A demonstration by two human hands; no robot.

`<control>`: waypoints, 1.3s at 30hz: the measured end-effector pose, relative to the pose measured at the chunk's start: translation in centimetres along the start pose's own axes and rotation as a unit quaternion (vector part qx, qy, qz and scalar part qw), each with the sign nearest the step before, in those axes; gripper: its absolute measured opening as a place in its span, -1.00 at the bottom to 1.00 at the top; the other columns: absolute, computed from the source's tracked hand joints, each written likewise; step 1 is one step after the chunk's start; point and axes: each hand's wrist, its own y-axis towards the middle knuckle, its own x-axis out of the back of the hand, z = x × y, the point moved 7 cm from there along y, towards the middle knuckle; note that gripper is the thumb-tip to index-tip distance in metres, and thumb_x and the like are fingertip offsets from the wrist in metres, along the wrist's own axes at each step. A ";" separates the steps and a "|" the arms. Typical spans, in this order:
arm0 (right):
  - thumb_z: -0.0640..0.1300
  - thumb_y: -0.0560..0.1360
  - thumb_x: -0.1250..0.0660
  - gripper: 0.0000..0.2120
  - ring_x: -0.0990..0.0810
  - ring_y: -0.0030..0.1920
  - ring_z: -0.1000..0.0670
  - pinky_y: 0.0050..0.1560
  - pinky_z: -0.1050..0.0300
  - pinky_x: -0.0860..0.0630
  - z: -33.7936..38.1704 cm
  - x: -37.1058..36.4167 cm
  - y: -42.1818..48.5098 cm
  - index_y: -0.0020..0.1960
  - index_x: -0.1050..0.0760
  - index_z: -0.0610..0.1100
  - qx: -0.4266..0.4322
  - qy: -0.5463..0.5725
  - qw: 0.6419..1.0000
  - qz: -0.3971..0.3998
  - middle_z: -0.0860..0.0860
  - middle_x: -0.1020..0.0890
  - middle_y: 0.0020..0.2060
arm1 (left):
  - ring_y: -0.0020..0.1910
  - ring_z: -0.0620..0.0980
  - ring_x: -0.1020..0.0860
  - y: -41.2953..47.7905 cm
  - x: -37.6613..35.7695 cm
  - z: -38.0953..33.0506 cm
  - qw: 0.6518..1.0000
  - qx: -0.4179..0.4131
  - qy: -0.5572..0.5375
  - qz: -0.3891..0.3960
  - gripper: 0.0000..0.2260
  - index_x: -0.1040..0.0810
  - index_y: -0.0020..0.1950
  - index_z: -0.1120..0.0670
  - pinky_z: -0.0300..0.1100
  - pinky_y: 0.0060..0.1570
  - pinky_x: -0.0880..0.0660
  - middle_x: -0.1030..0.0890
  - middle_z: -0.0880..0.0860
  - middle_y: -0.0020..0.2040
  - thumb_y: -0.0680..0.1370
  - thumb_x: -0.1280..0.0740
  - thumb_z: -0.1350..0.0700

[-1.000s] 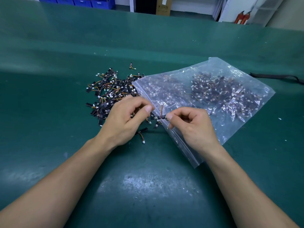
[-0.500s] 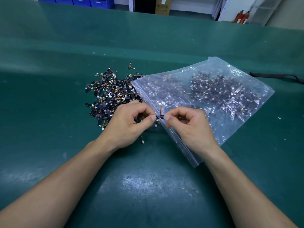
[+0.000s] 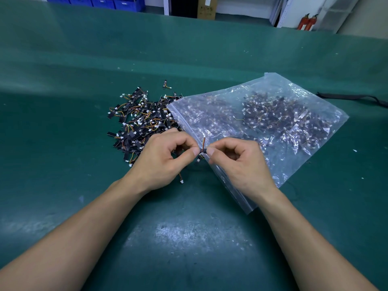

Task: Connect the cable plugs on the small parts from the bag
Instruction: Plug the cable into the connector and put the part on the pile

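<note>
Bearing the bag (image 3: 273, 95), a green mat (image 3: 189, 49) stretches toward blue bins (image 3: 105, 1).

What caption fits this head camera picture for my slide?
Left hand and right hand pinch a small wired part near the parts pile and clear bag.

Green table (image 3: 63, 185): parts pile (image 3: 138, 120), plastic bag (image 3: 262, 122)

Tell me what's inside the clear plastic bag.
Through the clear bag show many small black parts with wires and white plugs. The right hand covers its near edge, hiding what lies there.
</note>
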 end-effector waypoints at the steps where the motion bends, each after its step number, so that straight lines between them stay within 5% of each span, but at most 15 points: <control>1: -0.08 0.46 -0.41 -0.88 -0.50 -0.39 -0.05 -0.30 0.11 -0.46 0.1 0.0 0.0 -0.26 -0.65 0.02 0.005 -0.004 1.000 0.001 0.06 -0.66 -0.39 | -0.21 -0.06 -0.53 0.0 0.0 0.0 1.000 0.000 0.001 0.001 -0.89 -0.60 -0.17 -0.02 -0.26 -0.15 -0.43 -0.59 -0.13 -0.26 0.52 -0.33 0.02; 7: -0.19 0.53 -0.44 -0.77 -0.38 -0.45 0.18 -0.37 0.32 -0.34 0.3 0.0 0.0 -0.27 -0.62 0.04 0.019 -0.025 1.000 0.003 0.12 -0.63 -0.43 | -0.19 -0.06 -0.53 -0.2 0.0 0.3 1.000 0.015 -0.005 0.007 -0.87 -0.61 -0.17 -0.03 -0.30 -0.15 -0.40 -0.59 -0.14 -0.25 0.50 -0.33 -0.03; 11: -0.15 0.51 -0.42 -0.81 -0.43 -0.43 0.13 -0.36 0.24 -0.38 0.5 0.1 -0.1 -0.27 -0.63 0.04 0.018 -0.012 1.000 -0.004 0.07 -0.65 -0.41 | -0.22 -0.09 -0.51 -0.1 0.1 0.2 1.000 0.007 0.003 0.001 -0.91 -0.60 -0.19 0.00 -0.25 -0.16 -0.39 -0.58 -0.16 -0.28 0.52 -0.37 0.08; 14: -0.09 0.48 -0.42 -0.88 -0.51 -0.38 -0.10 -0.31 0.07 -0.44 0.3 0.1 -0.1 -0.23 -0.65 0.03 0.010 -0.007 1.000 -0.005 0.02 -0.67 -0.36 | -0.23 -0.13 -0.49 -0.1 0.2 -0.1 1.000 -0.006 0.002 -0.005 -0.90 -0.60 -0.20 0.01 -0.29 -0.16 -0.37 -0.56 -0.19 -0.28 0.51 -0.35 0.07; 18: -0.16 0.50 -0.43 -0.82 -0.43 -0.43 0.12 -0.34 0.31 -0.37 0.4 0.0 -0.1 -0.25 -0.63 0.04 0.017 -0.022 1.000 0.004 0.13 -0.63 -0.42 | -0.23 -0.15 -0.48 -0.1 0.2 -0.2 1.000 -0.011 0.003 -0.003 -0.91 -0.57 -0.20 -0.04 -0.33 -0.16 -0.36 -0.55 -0.20 -0.28 0.50 -0.33 0.03; 24: -0.21 0.52 -0.44 -0.78 -0.39 -0.45 0.16 -0.37 0.35 -0.34 0.2 0.0 -0.1 -0.26 -0.62 0.03 0.011 -0.026 1.000 0.002 0.14 -0.62 -0.43 | -0.22 -0.12 -0.50 -0.1 0.1 0.2 1.000 0.000 -0.002 -0.002 -0.89 -0.60 -0.18 -0.03 -0.33 -0.16 -0.36 -0.57 -0.21 -0.27 0.49 -0.33 0.00; 31: -0.16 0.52 -0.45 -0.86 -0.58 -0.32 -0.16 -0.27 0.04 -0.50 0.1 0.2 -0.1 -0.21 -0.66 -0.01 0.002 -0.010 1.000 -0.003 0.04 -0.68 -0.34 | -0.23 -0.13 -0.49 0.0 0.1 0.0 1.000 -0.008 0.003 -0.009 -0.90 -0.60 -0.19 -0.03 -0.33 -0.16 -0.36 -0.57 -0.18 -0.28 0.51 -0.34 0.04; 35: -0.13 0.50 -0.42 -0.86 -0.43 -0.43 0.13 -0.34 0.28 -0.37 0.3 0.0 -0.2 -0.24 -0.65 -0.03 0.008 -0.021 1.000 0.007 0.09 -0.64 -0.41 | -0.23 -0.14 -0.49 0.0 0.1 0.0 1.000 -0.011 0.007 -0.008 -0.92 -0.58 -0.18 -0.06 -0.33 -0.17 -0.36 -0.56 -0.21 -0.29 0.52 -0.36 0.07; 39: -0.23 0.53 -0.44 -0.77 -0.45 -0.40 0.11 -0.32 0.25 -0.40 0.3 0.0 -0.1 -0.26 -0.63 0.01 0.006 -0.031 0.999 0.007 0.11 -0.63 -0.43 | -0.23 -0.13 -0.49 0.0 0.1 0.1 1.000 -0.005 -0.004 -0.005 -0.92 -0.58 -0.18 -0.07 -0.34 -0.16 -0.36 -0.56 -0.19 -0.29 0.50 -0.33 0.01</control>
